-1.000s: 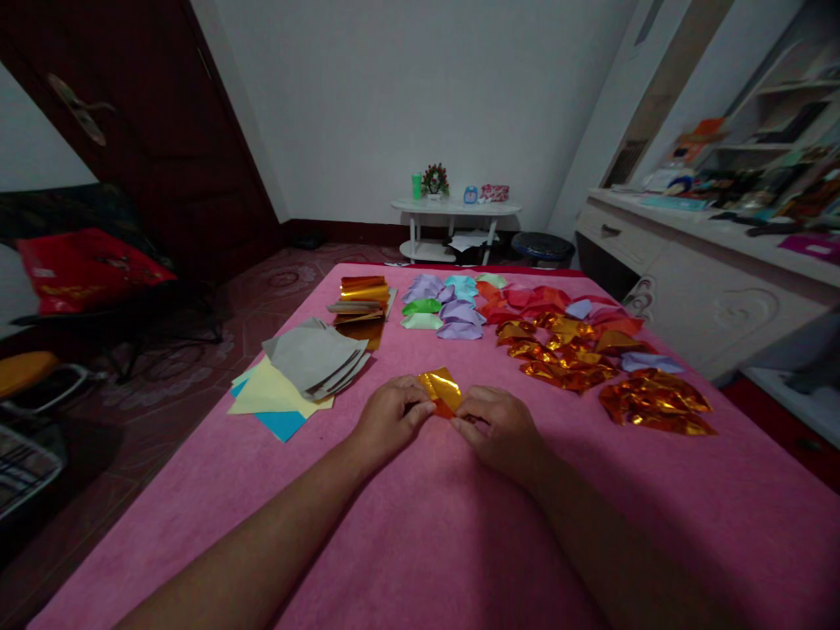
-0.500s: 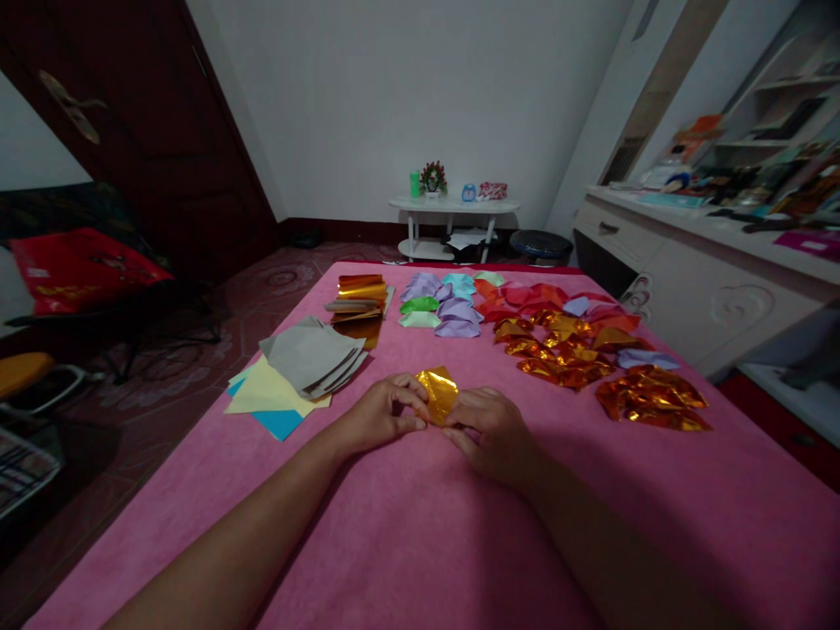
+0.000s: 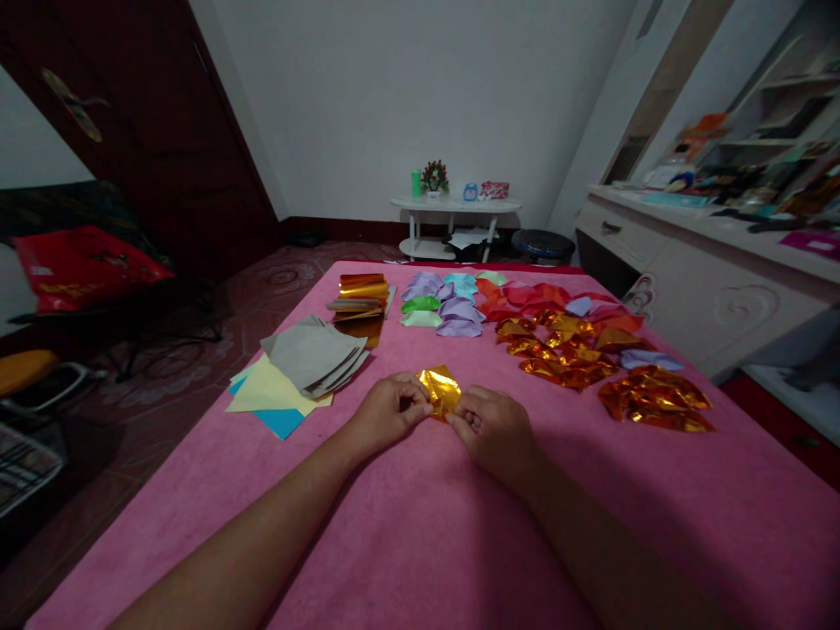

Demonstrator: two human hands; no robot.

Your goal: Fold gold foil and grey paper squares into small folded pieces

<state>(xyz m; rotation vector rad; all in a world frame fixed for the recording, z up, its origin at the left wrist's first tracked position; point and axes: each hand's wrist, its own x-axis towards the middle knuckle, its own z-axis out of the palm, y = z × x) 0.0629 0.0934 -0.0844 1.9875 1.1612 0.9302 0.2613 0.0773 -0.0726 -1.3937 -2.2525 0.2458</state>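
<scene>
Between my two hands is a small piece of shiny gold foil paper [image 3: 439, 387], partly folded, over the pink cloth. My left hand [image 3: 392, 411] pinches its left side between thumb and fingers. On the opposite side, my right hand [image 3: 493, 429] grips the right edge, its fingers curled. The lower part of the paper is partly hidden by my fingertips. To the right lie folded gold foil pieces [image 3: 653, 398] and a larger cluster of gold foil pieces [image 3: 557, 346]. Folded purple paper pieces [image 3: 459, 313] and red ones [image 3: 525, 297] sit farther back.
At left on the pink-covered table [image 3: 407, 542] lie grey sheets [image 3: 308, 348], a yellow sheet [image 3: 269, 389], a blue sheet [image 3: 282, 423] and a stack of gold foil sheets [image 3: 363, 287]. A white cabinet [image 3: 709, 262] borders the right side. A small white table [image 3: 452, 206] stands by the wall.
Both hands keep hold of the gold foil paper. Their fingertips have shifted slightly, and the paper's face now looks wider and flatter.
</scene>
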